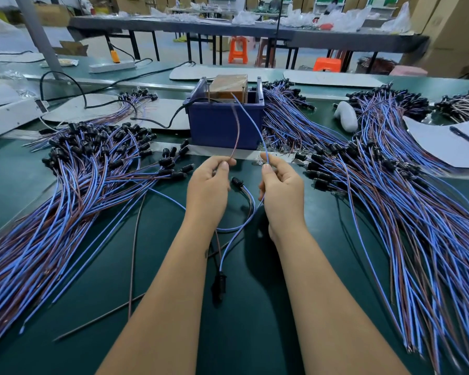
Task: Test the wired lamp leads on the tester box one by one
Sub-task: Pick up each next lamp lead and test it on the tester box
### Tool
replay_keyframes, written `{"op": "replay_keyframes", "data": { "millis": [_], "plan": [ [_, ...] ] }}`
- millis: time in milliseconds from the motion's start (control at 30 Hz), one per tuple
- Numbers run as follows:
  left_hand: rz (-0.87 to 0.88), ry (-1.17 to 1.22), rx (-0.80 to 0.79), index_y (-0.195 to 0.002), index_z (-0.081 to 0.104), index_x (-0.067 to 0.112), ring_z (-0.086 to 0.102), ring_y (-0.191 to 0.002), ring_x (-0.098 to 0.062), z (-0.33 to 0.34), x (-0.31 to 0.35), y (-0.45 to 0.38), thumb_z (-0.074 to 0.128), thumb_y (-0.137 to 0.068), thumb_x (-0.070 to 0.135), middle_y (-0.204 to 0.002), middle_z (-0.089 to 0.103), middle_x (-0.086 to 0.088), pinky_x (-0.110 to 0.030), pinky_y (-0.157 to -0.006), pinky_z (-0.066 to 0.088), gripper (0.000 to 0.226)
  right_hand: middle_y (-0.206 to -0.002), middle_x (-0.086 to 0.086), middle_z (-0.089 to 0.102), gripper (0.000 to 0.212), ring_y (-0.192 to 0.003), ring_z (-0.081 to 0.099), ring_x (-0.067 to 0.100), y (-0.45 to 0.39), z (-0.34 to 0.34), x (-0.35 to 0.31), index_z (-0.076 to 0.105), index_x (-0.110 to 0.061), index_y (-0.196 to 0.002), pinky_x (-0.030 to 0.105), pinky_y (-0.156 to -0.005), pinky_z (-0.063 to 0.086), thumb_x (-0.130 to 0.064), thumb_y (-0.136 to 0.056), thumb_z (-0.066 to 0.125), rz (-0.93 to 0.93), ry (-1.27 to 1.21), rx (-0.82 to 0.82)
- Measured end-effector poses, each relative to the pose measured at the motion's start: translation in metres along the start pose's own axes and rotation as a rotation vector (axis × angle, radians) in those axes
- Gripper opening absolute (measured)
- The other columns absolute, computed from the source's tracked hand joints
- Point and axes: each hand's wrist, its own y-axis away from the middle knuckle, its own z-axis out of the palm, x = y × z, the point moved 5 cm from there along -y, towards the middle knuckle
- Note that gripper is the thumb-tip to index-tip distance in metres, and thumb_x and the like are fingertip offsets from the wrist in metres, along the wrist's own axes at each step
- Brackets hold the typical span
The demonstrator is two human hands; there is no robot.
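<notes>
A blue tester box point(225, 125) stands on the green table point(255, 334) straight ahead, with a brown taped block point(229, 86) and metal pins at its top. My left hand point(207, 189) pinches a brown wire point(237, 131) that rises toward the box top. My right hand point(280, 190) pinches a blue wire point(252, 120) that reaches the same place. Between my hands hangs that lead's black lamp holder point(237, 182). A second black holder point(219, 289) with its wires lies near my left forearm.
A big heap of blue and brown leads point(73, 185) with black holders covers the table's left side. Another heap point(406, 190) spreads on the right. A black power cord point(157, 121) runs into the box. A white power unit point(8, 115) sits far left, papers and a pen point(466, 138) far right.
</notes>
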Motion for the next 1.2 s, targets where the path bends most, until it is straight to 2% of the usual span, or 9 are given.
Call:
{"op": "replay_keyframes", "data": {
  "millis": [33,133,233,367,467,667,933,1200],
  "plan": [
    [-0.021,0.001,0.002,-0.087,0.067,0.026,0.042,-0.047,-0.008,-0.001,-0.002,-0.001,0.045,-0.101,0.014,-0.055,0.051,0.009,-0.028,-0.055,0.038,0.029,-0.067,0.0,0.042,0.027,-0.059,0.038,0.013,0.0,0.0,0.0,0.065,-0.016,-0.121,0.021,-0.057,0.037,-0.01,-0.1,0.048,0.001,-0.001,-0.003],
    [-0.052,0.026,0.002,-0.085,0.067,0.024,0.043,-0.047,-0.004,-0.002,-0.003,-0.003,0.044,-0.099,0.01,-0.057,0.054,0.013,-0.023,-0.054,0.037,0.03,-0.068,0.002,0.042,0.028,-0.059,0.038,0.014,0.0,0.001,0.0,0.065,-0.016,-0.122,0.023,-0.059,0.037,-0.01,-0.101,0.048,0.002,-0.009,-0.012],
    [-0.026,0.077,0.044,-0.085,0.069,0.026,0.032,-0.048,-0.008,-0.005,0.0,-0.003,0.047,-0.097,0.011,-0.054,0.042,0.011,-0.025,-0.049,0.03,0.029,-0.069,0.004,0.043,0.026,-0.062,0.038,0.016,0.0,0.001,0.0,0.065,-0.019,-0.118,0.027,-0.06,0.037,-0.011,-0.101,0.048,-0.002,-0.028,-0.009],
    [-0.032,0.144,0.092,-0.087,0.07,0.024,0.029,-0.046,-0.006,-0.009,0.001,-0.002,0.048,-0.097,0.013,-0.05,0.034,0.013,-0.021,-0.045,0.028,0.027,-0.067,0.004,0.046,0.026,-0.059,0.039,0.015,-0.002,-0.001,0.002,0.064,-0.018,-0.121,0.025,-0.056,0.037,-0.012,-0.1,0.049,0.024,-0.034,-0.002],
    [-0.057,0.153,0.117,-0.09,0.07,0.023,0.033,-0.045,-0.004,-0.012,-0.001,-0.003,0.047,-0.098,0.012,-0.051,0.041,0.014,-0.018,-0.045,0.03,0.027,-0.064,0.002,0.047,0.026,-0.055,0.039,0.012,-0.002,-0.001,0.003,0.064,-0.018,-0.121,0.024,-0.055,0.038,-0.013,-0.1,0.049,0.038,-0.034,0.002],
    [-0.046,0.175,0.127,-0.094,0.066,0.024,0.053,-0.057,-0.005,-0.015,-0.002,-0.003,0.047,-0.101,0.013,-0.066,0.057,0.006,-0.015,-0.052,0.046,0.023,-0.061,-0.001,0.048,0.028,-0.049,0.04,0.006,-0.002,-0.002,0.003,0.062,-0.017,-0.125,0.019,-0.051,0.039,-0.014,-0.101,0.048,0.039,-0.02,-0.008],
    [-0.063,0.128,0.16,-0.092,0.067,0.028,0.054,-0.058,-0.005,-0.025,-0.008,-0.006,0.049,-0.101,0.014,-0.067,0.061,0.005,-0.016,-0.057,0.046,0.024,-0.058,-0.005,0.049,0.025,-0.05,0.041,0.008,-0.002,-0.003,0.003,0.064,-0.023,-0.119,0.018,-0.05,0.038,-0.016,-0.101,0.049,0.043,-0.03,-0.004],
    [-0.077,0.121,0.186,-0.093,0.068,0.03,0.053,-0.053,-0.003,-0.03,-0.011,-0.01,0.051,-0.101,0.014,-0.065,0.062,0.007,-0.018,-0.06,0.046,0.024,-0.059,-0.004,0.05,0.026,-0.05,0.041,0.008,-0.002,-0.003,0.002,0.064,-0.02,-0.122,0.018,-0.05,0.038,-0.015,-0.101,0.049,0.046,-0.041,-0.002]
  ]
}}
